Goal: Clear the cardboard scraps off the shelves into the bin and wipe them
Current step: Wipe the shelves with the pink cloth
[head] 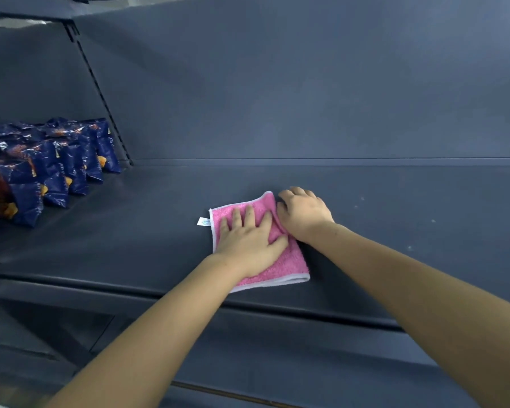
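Wiping step on the shelf (pixel 365 201), I judge. Pink cloth (pixel 289 266) lies mid-shelf, my left hand (pixel 248 242) flat, pressing it, right hand (pixel 304 216) curled, gripping its edge. Next: sweep right toward the specks (pixel 409 248).

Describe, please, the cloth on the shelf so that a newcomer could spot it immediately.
Find the dark grey shelf with blue snack packets stacked at its left end. Near the middle front lies a pink cloth, under the flat left hand, the right hand curled on its edge. It is the only pink thing there, white-trimmed, with a small white tag.
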